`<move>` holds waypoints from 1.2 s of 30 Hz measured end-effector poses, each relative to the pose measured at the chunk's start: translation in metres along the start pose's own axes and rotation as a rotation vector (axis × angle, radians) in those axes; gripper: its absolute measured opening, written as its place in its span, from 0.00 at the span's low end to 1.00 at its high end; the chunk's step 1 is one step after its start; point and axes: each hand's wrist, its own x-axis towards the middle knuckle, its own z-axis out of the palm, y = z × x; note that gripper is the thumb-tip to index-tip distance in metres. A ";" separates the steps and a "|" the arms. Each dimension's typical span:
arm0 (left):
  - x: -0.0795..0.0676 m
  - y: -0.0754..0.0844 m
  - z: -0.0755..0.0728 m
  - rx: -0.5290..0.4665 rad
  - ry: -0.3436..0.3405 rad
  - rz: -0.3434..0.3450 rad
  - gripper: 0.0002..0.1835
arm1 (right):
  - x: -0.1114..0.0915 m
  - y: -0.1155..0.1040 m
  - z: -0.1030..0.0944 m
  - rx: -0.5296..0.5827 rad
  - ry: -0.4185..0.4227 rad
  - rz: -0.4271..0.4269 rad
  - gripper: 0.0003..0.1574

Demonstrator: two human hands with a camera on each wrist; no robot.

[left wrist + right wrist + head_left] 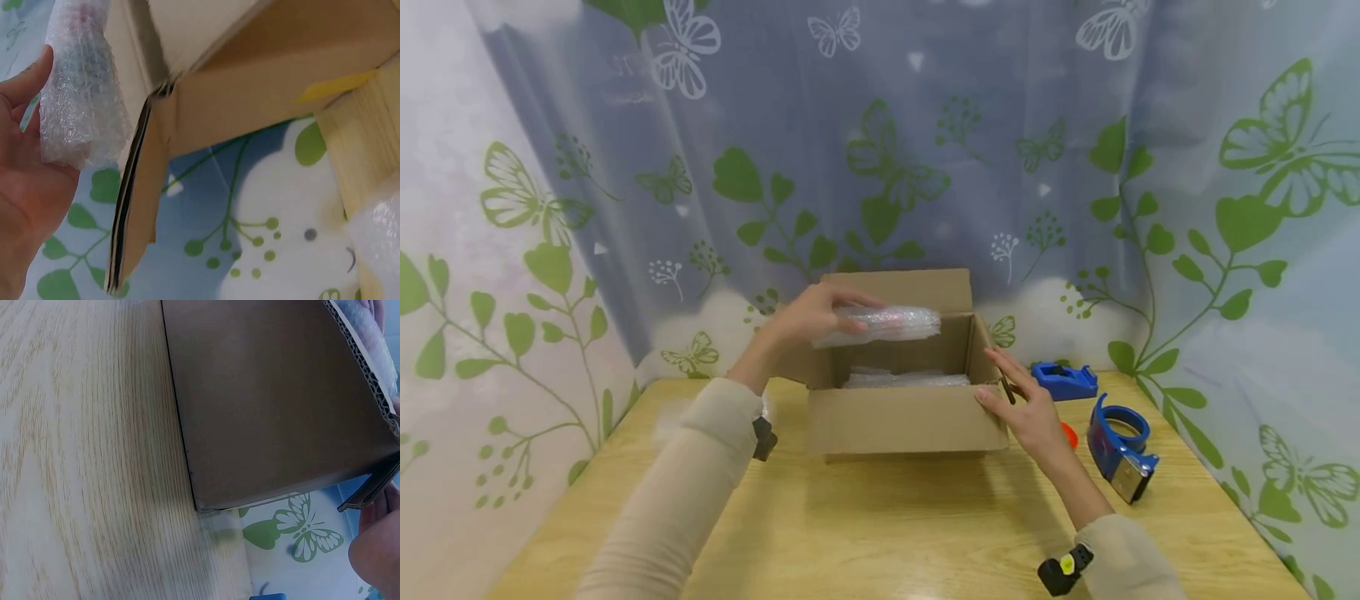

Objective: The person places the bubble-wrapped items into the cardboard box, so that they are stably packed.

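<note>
An open cardboard box (910, 423) stands on the table with its flaps spread. My left hand (816, 317) holds a bubble-wrapped package (901, 323) over the box opening, its long side level. Through the wrap a reddish patch shows; what is inside cannot be told. In the left wrist view, thumb and fingers lie on either side of the package (81, 94). More bubble wrap (906, 380) lies inside the box. My right hand (1033, 412) grips the box's right front corner, thumb at the front flap and fingers by the right flap (375, 484).
To the right of the box sit a blue desktop tape dispenser (1063, 382) and a blue hand-held tape dispenser (1112, 450). A red object (1070, 435) is partly hidden behind my right hand. Clear plastic wrap (672, 418) lies at the table's left. A patterned curtain (880, 150) hangs behind.
</note>
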 end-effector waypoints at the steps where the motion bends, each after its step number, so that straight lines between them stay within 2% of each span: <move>1: 0.002 -0.001 0.003 -0.010 -0.007 -0.002 0.22 | 0.000 0.000 0.000 -0.001 0.002 0.000 0.38; 7: 0.009 -0.009 0.016 -0.042 -0.015 0.028 0.23 | 0.000 0.001 0.004 0.014 -0.004 0.001 0.39; 18: 0.006 -0.015 0.035 -0.101 -0.043 0.022 0.23 | -0.005 0.003 0.008 0.019 -0.013 -0.010 0.39; 22: 0.006 -0.015 0.038 -0.111 -0.029 0.010 0.22 | -0.005 0.002 0.008 0.017 -0.017 -0.007 0.39; 36: 0.009 -0.015 0.035 -0.099 -0.026 0.050 0.21 | -0.002 0.001 -0.001 0.014 0.005 -0.011 0.39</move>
